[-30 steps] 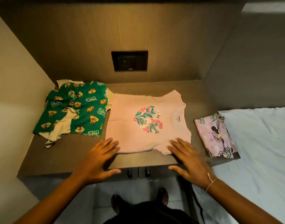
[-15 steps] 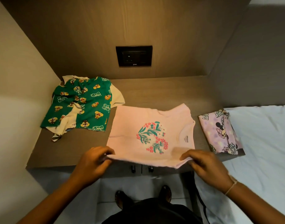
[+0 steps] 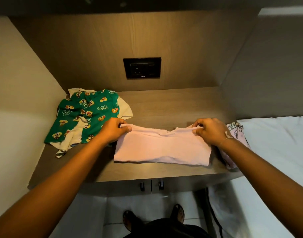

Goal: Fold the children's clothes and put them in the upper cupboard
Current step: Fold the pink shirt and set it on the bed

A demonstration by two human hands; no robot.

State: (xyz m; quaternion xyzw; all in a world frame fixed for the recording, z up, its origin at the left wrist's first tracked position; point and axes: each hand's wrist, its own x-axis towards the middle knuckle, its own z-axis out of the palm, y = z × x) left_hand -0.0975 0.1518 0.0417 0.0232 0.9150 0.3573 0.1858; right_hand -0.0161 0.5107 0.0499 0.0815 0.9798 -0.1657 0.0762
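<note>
A pink children's T-shirt (image 3: 161, 148) lies folded in half on the wooden counter (image 3: 164, 103), its flower print hidden inside the fold. My left hand (image 3: 113, 129) pinches its far left corner and my right hand (image 3: 210, 131) pinches its far right corner, both at the far edge of the fold. A crumpled green cartoon-print garment (image 3: 83, 115) lies unfolded at the left of the counter. A folded lilac cartoon-print garment (image 3: 236, 133) rests at the counter's right end, partly hidden behind my right wrist.
A black wall socket (image 3: 142, 67) sits in the back panel. Walls close the counter at left and right. A bed with a white sheet (image 3: 276, 152) adjoins on the right. Two cupboard door handles (image 3: 151, 185) show under the counter edge. My feet stand below.
Both hands gripped the near hem of the flat pink T-shirt, lifted it and carried it away from me over the print, so the shirt now lies folded in half.
</note>
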